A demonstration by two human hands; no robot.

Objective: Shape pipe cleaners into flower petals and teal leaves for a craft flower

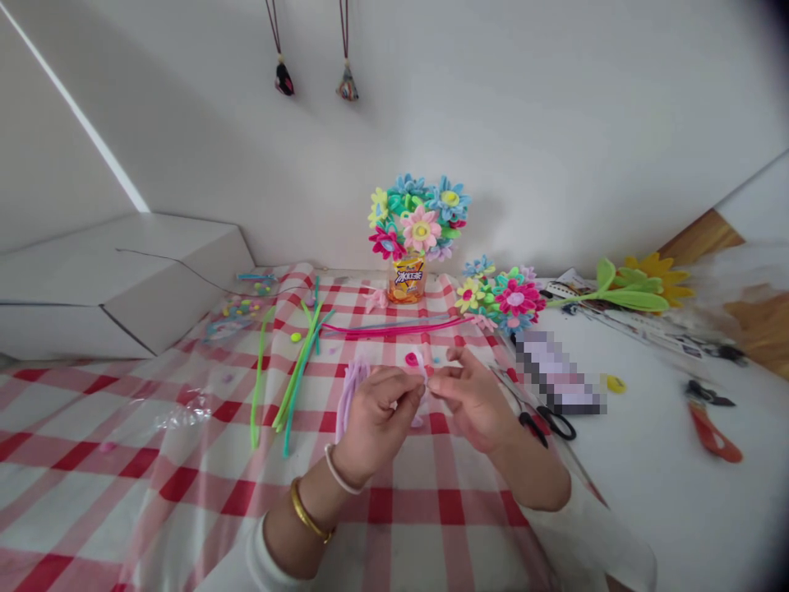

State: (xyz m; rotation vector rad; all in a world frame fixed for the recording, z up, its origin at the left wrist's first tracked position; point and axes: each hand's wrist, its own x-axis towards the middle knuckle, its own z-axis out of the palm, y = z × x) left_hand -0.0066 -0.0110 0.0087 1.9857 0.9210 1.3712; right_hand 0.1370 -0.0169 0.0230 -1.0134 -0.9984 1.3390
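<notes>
My left hand point(383, 415) and my right hand point(474, 403) meet above the checked cloth, their fingertips pinched on a pale lilac pipe cleaner point(422, 367). The piece is bent and rises a little above the fingers; its lower part is mostly hidden by them. Beside my left hand lies a bundle of lilac pipe cleaners point(350, 393), partly covered by that hand. A small pink coil point(411, 358) rests just beyond the fingertips. To the right of my right hand lie black-handled scissors point(547, 423).
Green pipe cleaners point(296, 374) lie at left, long pink ones point(400, 330) across the back. A cup point(407, 279) holds fuzzy flowers, with another bouquet point(516, 298) beside it. A white box point(123, 279) stands back left. A pixelated phone-like object point(558, 374) and orange-handled pliers point(712, 427) lie right.
</notes>
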